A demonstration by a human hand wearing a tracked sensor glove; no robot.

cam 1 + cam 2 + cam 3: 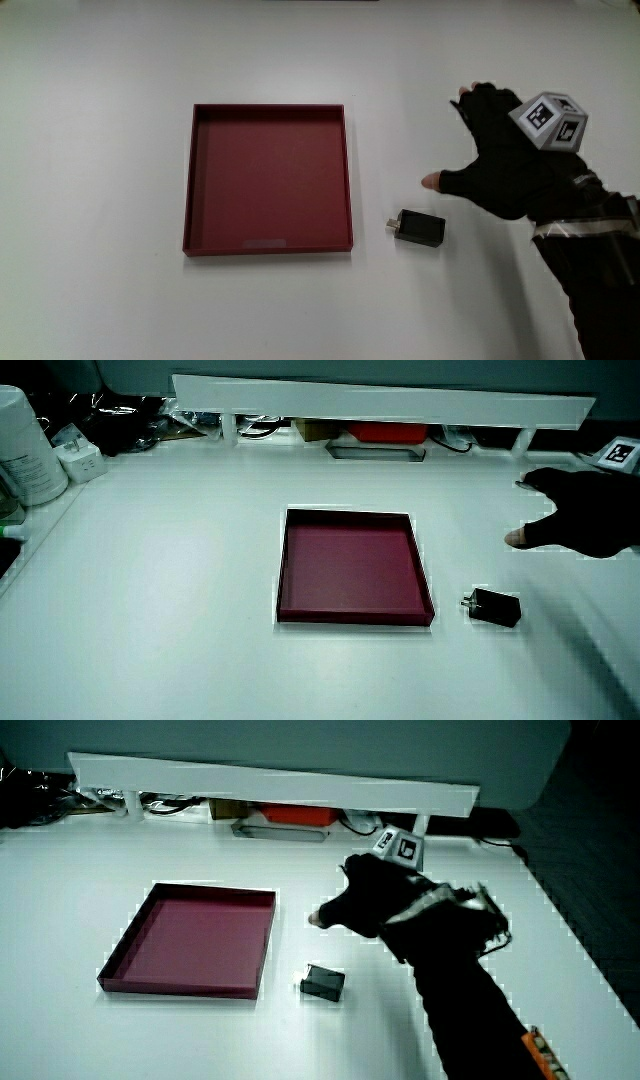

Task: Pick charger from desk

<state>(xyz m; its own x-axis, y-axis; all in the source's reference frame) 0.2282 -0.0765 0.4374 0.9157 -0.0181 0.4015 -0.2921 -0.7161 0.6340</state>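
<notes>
The small black block-shaped charger (421, 228) lies on the white table (100, 300) just beside the shallow red square tray (268, 248), with the black-gloved hand (505, 165) near it, farther from the person.

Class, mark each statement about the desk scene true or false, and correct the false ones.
1. The charger lies inside the red tray. False: it lies on the table beside the tray.
2. The hand holds the charger. False: it is open and empty, apart from the charger and farther from the person.
3. The tray holds nothing. True.
4. A patterned cube sits on the back of the hand. True.
</notes>
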